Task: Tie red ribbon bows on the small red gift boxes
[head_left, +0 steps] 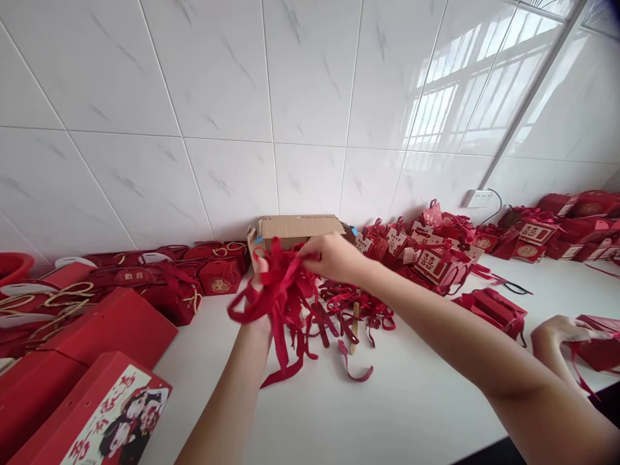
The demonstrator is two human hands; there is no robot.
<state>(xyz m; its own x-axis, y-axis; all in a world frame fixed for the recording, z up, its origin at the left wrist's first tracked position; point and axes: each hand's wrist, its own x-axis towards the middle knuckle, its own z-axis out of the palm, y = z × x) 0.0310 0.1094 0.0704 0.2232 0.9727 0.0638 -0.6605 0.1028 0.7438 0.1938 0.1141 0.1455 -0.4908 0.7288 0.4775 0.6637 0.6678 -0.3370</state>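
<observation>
A tangled bunch of red ribbons [283,278] is held up over the middle of the white table. My left hand [259,294] is wrapped round the bunch from below, partly covered by the loops. From the right, my right hand [327,255] pinches ribbon at the top of the same bunch. Loose ends hang down toward the tabletop. More cut ribbon pieces lie scattered under and beside my hands, among them a curled ribbon strip [356,371] and a flat wooden stick [355,326]. Behind my hands stands an open cardboard box [300,226].
Red gift boxes [116,329] are stacked on the left, one with a cartoon couple. Tagged small red boxes [431,261] crowd the back right. At the far right, another person's hand [564,332] touches a red box [600,342]. A tiled wall [223,174] stands behind.
</observation>
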